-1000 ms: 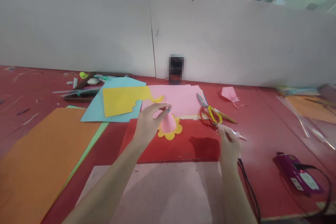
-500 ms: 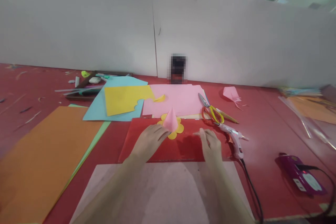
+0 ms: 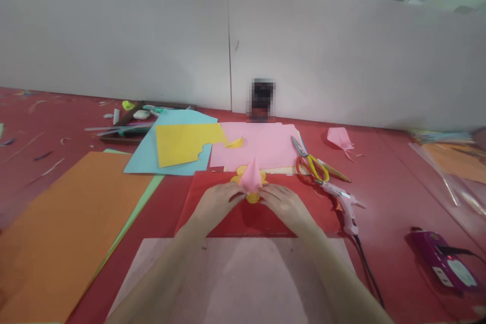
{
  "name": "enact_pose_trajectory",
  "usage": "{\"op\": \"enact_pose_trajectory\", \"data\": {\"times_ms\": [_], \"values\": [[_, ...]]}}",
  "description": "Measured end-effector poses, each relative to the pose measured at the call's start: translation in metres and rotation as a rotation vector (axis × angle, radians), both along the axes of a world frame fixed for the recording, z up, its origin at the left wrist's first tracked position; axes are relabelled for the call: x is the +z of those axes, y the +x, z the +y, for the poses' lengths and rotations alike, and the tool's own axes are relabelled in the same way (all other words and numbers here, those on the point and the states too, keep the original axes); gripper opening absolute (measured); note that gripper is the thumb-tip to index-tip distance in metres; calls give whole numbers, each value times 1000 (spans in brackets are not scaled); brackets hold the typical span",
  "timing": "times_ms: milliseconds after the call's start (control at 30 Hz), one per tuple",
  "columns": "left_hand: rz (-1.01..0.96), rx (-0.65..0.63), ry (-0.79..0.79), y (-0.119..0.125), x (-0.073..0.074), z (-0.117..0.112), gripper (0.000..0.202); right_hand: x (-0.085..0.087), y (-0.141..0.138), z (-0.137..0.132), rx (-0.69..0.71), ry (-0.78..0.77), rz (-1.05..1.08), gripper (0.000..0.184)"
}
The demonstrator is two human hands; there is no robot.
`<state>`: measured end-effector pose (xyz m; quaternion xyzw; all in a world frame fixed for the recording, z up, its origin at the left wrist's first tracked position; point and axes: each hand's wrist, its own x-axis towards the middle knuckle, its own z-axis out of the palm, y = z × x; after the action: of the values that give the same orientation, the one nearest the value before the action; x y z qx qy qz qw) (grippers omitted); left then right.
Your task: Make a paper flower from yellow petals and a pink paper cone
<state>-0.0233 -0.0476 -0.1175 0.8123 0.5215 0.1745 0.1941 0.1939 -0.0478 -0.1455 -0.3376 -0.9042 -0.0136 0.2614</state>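
Note:
A pink paper cone [image 3: 251, 177] stands point up on a yellow paper flower [image 3: 253, 198], whose scalloped petals show around its base. The flower lies on a red sheet [image 3: 273, 225]. My left hand [image 3: 222, 202] is closed at the cone's lower left side, fingertips pressed on it. From the other side my right hand [image 3: 283, 203] grips the cone's lower right edge with bent fingers. The fingertips of both hands partly cover the petals.
Right of my hands lie scissors [image 3: 313, 164] and a corded glue gun [image 3: 343, 203], with a purple power socket [image 3: 442, 260] beyond. Yellow [image 3: 186, 144], blue [image 3: 140, 159] and pink paper [image 3: 261, 142] lies behind. Orange paper [image 3: 72, 233] is at left; a white partition [image 3: 152, 30] stands behind.
My right hand has moved left from the red sheet's right side to the cone, its fingers now at the base. My left hand stays at the cone. The view has shifted slightly.

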Motion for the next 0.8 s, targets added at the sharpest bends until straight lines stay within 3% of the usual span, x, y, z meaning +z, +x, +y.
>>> {"op": "enact_pose_trajectory", "data": {"times_ms": [167, 500, 633, 800], "values": [[5, 6, 0, 2, 2, 0, 20, 0, 1, 3, 57, 103, -24, 22], [159, -171, 182, 8, -8, 1, 19, 0, -2, 4, 44, 171, 61, 21], [173, -190, 228, 7, -12, 3, 24, 3, -4, 2, 15, 136, 112, 19], [128, -186, 181, 6, -10, 4, 21, -1, 1, 2, 54, 56, 23, 22]]}}
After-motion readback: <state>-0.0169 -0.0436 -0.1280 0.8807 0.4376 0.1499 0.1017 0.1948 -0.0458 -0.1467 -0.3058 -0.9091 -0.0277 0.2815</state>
